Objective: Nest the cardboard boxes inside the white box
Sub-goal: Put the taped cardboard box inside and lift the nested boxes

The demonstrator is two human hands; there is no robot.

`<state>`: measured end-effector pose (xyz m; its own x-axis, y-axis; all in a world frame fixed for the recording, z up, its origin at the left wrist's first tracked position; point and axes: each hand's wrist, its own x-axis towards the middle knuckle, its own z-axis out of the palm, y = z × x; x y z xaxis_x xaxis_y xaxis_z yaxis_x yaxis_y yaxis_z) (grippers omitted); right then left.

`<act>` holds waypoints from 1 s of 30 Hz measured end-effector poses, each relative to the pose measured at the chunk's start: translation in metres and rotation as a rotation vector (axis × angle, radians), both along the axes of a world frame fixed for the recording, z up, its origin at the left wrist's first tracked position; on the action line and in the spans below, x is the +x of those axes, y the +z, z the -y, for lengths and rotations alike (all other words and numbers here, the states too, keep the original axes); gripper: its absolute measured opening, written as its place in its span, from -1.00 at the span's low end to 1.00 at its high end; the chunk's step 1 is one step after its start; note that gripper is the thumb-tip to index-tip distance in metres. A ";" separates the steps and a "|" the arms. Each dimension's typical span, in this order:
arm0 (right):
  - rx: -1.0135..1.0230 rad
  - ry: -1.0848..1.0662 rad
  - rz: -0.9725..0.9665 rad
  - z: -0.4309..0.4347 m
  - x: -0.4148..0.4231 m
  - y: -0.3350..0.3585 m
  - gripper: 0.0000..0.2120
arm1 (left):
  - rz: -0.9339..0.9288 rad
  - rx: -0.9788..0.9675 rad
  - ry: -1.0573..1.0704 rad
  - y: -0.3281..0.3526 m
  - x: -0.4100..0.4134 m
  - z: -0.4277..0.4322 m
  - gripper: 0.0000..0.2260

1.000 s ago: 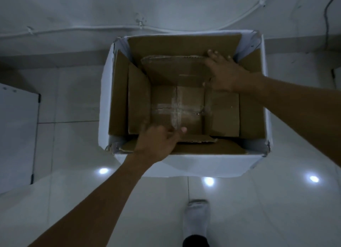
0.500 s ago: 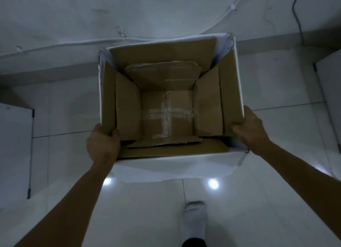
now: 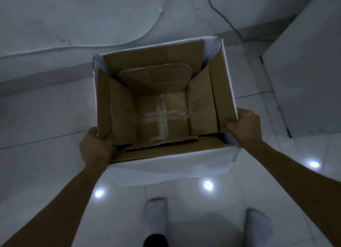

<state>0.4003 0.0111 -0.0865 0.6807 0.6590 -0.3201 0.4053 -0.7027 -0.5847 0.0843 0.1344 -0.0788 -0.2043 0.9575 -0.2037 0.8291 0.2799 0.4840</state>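
The white box (image 3: 166, 165) is in the middle of the view, open at the top. A brown cardboard box (image 3: 153, 53) sits inside it, and a smaller cardboard box (image 3: 173, 110) with a taped bottom sits inside that one. My left hand (image 3: 96, 147) grips the near left corner of the white box, thumb over the rim. At the near right corner, my right hand (image 3: 245, 127) holds the right wall the same way. The box appears raised off the floor and tilted toward me.
Glossy white floor tiles (image 3: 55, 117) lie all around, with my two socked feet (image 3: 156, 215) just below the box. A white wall with cables (image 3: 73, 44) stands behind it. A white cabinet (image 3: 304, 71) is at the right.
Both hands left the inside of the boxes and took hold of the white box's near corners. The box has since come closer and swung to the right in view.
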 end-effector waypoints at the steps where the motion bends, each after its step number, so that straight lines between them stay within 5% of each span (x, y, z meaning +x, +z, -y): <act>1: 0.004 0.003 0.003 0.009 0.014 -0.001 -0.93 | -0.006 0.007 -0.003 -0.001 0.015 0.008 -0.84; 11: -0.059 -0.012 0.064 0.059 0.159 -0.009 -0.83 | -0.028 0.064 -0.019 -0.012 0.152 0.074 -0.79; 20: -0.309 0.090 0.394 0.075 0.235 -0.005 -0.57 | -0.004 0.050 -0.011 -0.023 0.239 0.108 -0.77; 30: -0.266 0.128 0.223 0.080 0.263 -0.001 -0.47 | 0.024 -0.030 -0.002 -0.014 0.258 0.106 -0.71</act>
<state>0.6636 -0.0690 -0.0872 0.6707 0.6565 -0.3452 0.5962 -0.7540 -0.2758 0.3424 0.0283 -0.0933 -0.1974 0.9513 -0.2370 0.8180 0.2930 0.4950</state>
